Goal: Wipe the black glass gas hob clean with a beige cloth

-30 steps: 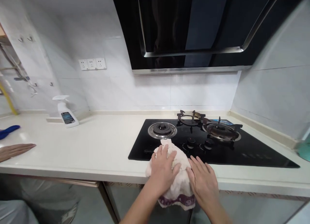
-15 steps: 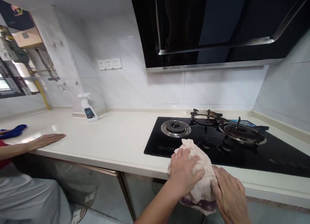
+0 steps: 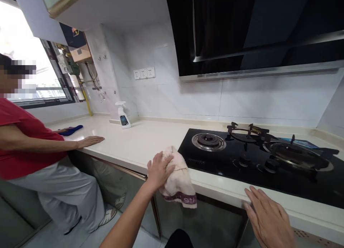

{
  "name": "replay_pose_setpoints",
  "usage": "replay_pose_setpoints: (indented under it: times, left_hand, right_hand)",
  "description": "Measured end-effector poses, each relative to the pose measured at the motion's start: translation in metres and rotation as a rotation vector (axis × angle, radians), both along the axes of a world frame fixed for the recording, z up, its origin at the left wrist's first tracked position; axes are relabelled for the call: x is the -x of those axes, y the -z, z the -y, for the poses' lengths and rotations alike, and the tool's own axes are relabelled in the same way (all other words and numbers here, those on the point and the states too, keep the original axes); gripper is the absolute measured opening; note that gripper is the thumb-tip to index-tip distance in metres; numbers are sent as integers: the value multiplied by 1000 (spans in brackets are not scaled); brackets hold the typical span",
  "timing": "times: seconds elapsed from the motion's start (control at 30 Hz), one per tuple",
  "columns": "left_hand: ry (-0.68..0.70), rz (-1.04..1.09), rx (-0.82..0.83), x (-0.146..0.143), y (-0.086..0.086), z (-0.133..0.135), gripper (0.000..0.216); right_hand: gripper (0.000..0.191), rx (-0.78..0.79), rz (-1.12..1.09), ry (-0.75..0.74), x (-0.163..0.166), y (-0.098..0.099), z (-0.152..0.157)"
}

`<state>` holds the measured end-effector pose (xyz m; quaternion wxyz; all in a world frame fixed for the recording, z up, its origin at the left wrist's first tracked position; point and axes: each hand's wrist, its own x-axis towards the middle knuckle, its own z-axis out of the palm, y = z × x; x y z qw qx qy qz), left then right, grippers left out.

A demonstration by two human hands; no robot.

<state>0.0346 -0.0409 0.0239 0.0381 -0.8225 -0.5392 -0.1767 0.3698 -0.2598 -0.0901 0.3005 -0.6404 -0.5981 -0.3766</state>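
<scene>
My left hand (image 3: 159, 171) presses on a cream towel (image 3: 177, 180) at the counter's front edge, just left of the black gas cooktop (image 3: 224, 167). The towel hangs partly over the edge, and its purple band (image 3: 184, 198) shows below. Part of it is hidden under my palm and fingers. My right hand (image 3: 270, 217) rests at the counter edge in front of the cooktop, fingers stretched out, holding nothing. The left burner (image 3: 209, 142) has no pan support on it.
A pan support (image 3: 243, 134) stands at the cooktop's back, another over the right burner (image 3: 295, 155). A white spray bottle (image 3: 123, 116) stands by the wall. At left, a person in a red shirt (image 3: 34, 140) leans on the counter, one hand near a blue cloth (image 3: 71, 130). A range hood (image 3: 223, 33) hangs overhead.
My left hand has slid the towel left along the counter edge, off the cooktop's front. My right hand has come away from the towel. The view has turned left, showing more of the person.
</scene>
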Motion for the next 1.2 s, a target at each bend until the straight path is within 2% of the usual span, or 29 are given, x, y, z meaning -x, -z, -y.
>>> replay_pose_setpoints:
  times: [0.1,0.2,0.4,0.5,0.63,0.83,0.9,1.03,1.2]
  left_hand:
    - [-149,-30,40,23,-5,-3,45]
    - [-141,-50,66,25,-8,8,47]
    - [-107,-43,22,-18,-1,25,69]
    - [-66,-25,-49,-42,0,25,65]
    - [22,64,-122,-68,4,37,48]
    - [412,134,-150,-124,13,69,39]
    - [452,109,-121,-146,11,67,41]
    - [480,96,-39,-182,5,44,54]
    - [444,49,53,-193,-1,15,62]
  right_hand:
    - [50,-31,-20,-4,3,-2,-1]
    - [46,-66,4,5,6,-6,-2]
    - [45,-73,17,19,8,-9,-3]
    - [44,-90,19,22,9,-9,-3]
    - [44,-99,-7,30,10,-7,-5]
    - [43,-82,-7,45,7,-1,-6]
    - [43,-58,3,47,5,-1,-5]
    - [43,-20,11,49,5,-4,-3]
    - [45,-28,11,55,6,-7,1]
